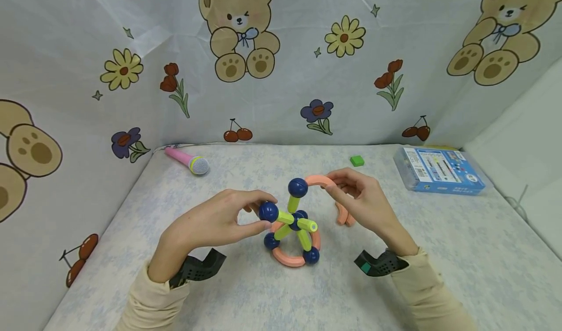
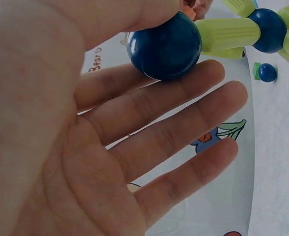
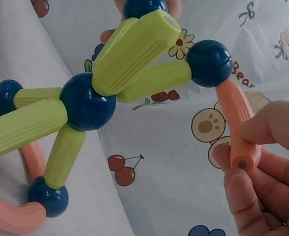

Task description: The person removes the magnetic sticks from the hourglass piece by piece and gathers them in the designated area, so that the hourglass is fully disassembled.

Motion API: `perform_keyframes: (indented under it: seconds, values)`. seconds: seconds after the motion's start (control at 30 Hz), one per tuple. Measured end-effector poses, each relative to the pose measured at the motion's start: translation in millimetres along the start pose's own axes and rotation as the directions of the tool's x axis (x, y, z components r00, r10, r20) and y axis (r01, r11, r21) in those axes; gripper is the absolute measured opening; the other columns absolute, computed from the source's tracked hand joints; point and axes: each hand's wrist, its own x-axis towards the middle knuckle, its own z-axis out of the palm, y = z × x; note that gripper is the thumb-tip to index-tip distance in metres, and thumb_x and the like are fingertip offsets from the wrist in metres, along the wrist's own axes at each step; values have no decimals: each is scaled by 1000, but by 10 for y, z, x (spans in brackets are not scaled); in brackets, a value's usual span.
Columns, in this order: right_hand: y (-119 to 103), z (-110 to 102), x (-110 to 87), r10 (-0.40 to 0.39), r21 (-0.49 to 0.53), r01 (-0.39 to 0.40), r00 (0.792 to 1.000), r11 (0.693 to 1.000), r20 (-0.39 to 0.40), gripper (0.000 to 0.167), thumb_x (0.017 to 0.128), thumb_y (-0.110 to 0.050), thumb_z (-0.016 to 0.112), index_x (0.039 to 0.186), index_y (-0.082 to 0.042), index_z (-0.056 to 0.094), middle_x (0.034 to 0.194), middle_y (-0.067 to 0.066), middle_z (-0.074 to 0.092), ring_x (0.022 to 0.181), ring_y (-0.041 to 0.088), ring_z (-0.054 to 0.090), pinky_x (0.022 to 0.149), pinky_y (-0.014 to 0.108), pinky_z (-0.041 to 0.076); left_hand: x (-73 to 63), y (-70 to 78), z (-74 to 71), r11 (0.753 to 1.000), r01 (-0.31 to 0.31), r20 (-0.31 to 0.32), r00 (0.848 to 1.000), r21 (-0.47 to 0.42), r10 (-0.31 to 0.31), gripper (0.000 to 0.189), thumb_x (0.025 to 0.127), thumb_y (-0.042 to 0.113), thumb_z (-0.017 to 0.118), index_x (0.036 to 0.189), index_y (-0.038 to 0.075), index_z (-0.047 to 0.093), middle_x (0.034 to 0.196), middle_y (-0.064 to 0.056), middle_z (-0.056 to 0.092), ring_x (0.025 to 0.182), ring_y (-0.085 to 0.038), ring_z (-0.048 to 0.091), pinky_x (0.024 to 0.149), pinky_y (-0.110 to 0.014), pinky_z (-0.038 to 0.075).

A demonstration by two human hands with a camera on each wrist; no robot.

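A magnetic ball-and-rod model stands between my hands, its lime rods (image 3: 30, 127) spreading from a central blue ball (image 3: 89, 102). Its base is a ring of orange curved rods (image 1: 288, 259) joined by blue balls. My left hand (image 1: 210, 218) pinches a blue ball (image 2: 164, 46) at the end of a side rod between thumb and fingers; the other fingers stretch out straight. With thumb and fingertips, my right hand (image 1: 366, 196) holds an orange curved rod (image 3: 238, 118), whose far end meets the upper blue ball (image 1: 297, 188). One lime rod (image 1: 309, 225) points outward with a bare end.
Loose orange curved rods (image 1: 341, 215) lie behind the model, partly under my right hand. A small green block (image 1: 357, 160) sits farther back. At the back left lies a pink toy microphone (image 1: 181, 158); a blue box (image 1: 443, 171) is at the back right. Printed cloth (image 1: 290, 111) rises behind the table.
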Motion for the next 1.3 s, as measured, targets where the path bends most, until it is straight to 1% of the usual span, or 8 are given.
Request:
perform_keyframes:
  seconds: [0.17, 0.37, 0.5, 0.67, 0.83, 0.97, 1.13, 1.3]
  values:
    - [7, -17, -11, -32, -14, 33, 999, 999, 34, 19, 102, -16, 68, 120, -11, 72, 98, 3, 73, 81, 11, 68, 72, 25, 55, 5, 5, 3, 1000, 7, -1, 1000, -5, -7, 42, 100, 33, 70, 138, 15, 63, 118, 8, 71, 103, -6, 67, 88, -33, 57]
    - [-22, -66, -15, -71, -21, 71, 997, 997, -9, 18, 101, -12, 68, 119, -10, 72, 95, 3, 72, 79, 18, 68, 70, 23, 54, 6, 8, 9, 1000, 10, -5, 1000, 0, -10, 46, 100, 34, 70, 142, 18, 59, 125, 7, 70, 105, -6, 67, 89, -33, 57]
    - [-30, -74, -15, -58, -20, 58, 998, 998, 6, 19, 101, -13, 68, 119, -11, 72, 96, 4, 72, 79, 14, 69, 71, 24, 54, 13, 8, 16, 1000, -4, -1, 1000, -16, 4, 45, 100, 32, 70, 142, 18, 58, 122, 8, 70, 104, -6, 67, 86, -31, 57]
    - [-22, -66, -16, -25, -47, 25, 1000, 999, 6, 18, 102, -16, 68, 119, -12, 72, 94, 1, 73, 79, 10, 69, 72, 26, 54, 34, -4, 33, 999, -20, 8, 1000, -25, 20, 43, 99, 21, 71, 140, 16, 59, 119, 6, 72, 100, -5, 69, 79, -26, 57]
    - [-31, -70, -24, 14, -80, -14, 1000, 997, 1, 18, 102, -20, 67, 118, -13, 72, 95, 1, 73, 80, 15, 70, 73, 28, 53, 61, -18, 55, 999, -38, 10, 999, -1, 38, 43, 99, 18, 72, 140, 16, 59, 119, 5, 71, 101, -8, 69, 79, -25, 57]
    - [-35, -70, -22, 16, -83, -16, 1000, 996, -4, 17, 102, -20, 68, 117, -13, 72, 95, 1, 73, 81, 19, 71, 73, 28, 53, 75, 1, 83, 999, -48, -40, 998, -2, 48, 51, 99, 21, 72, 147, 19, 53, 125, 4, 70, 105, -13, 69, 77, -27, 56]
    - [-24, -69, -17, -7, -62, 7, 1000, 998, -1, 17, 101, -18, 69, 117, -11, 72, 95, 3, 73, 79, 15, 69, 71, 27, 54, 122, 33, 168, 995, -96, -143, 985, -17, 93, 63, 100, 27, 71, 157, 29, 43, 140, 7, 59, 110, -9, 64, 76, -28, 56]
    - [-16, -64, -10, -47, -72, 49, 999, 996, 28, 14, 100, -19, 72, 112, -13, 72, 96, -1, 71, 78, 11, 67, 70, 27, 55, 166, 37, 245, 990, -138, -156, 978, 9, 138, 62, 103, 30, 67, 159, 32, 40, 154, 10, 48, 117, -6, 61, 81, -29, 56]
